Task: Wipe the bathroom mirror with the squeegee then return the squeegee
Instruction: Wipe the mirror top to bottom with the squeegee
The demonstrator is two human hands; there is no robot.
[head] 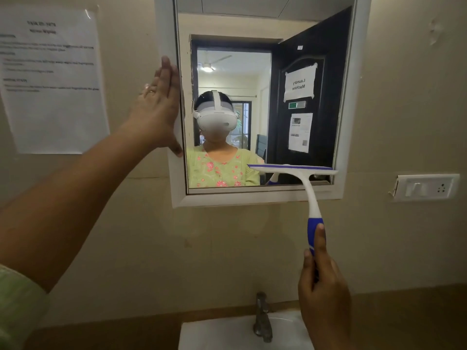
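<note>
While the right hand (324, 286) pinches its upright handle, the squeegee (300, 180) blade lies level across the mirror (227, 26).

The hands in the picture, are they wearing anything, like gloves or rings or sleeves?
No gloves: both hands are bare. The left hand wears a thin gold-coloured ring on one finger. That forearm is bare too, and a light green sleeve shows only at the picture's lower left corner. The right hand has no ring or sleeve in view.

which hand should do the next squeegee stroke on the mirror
Right. The right hand already grips the blue handle of the squeegee, whose blade lies against the lower right of the mirror. The left hand is flat against the mirror frame, seemingly steadying it.
</note>
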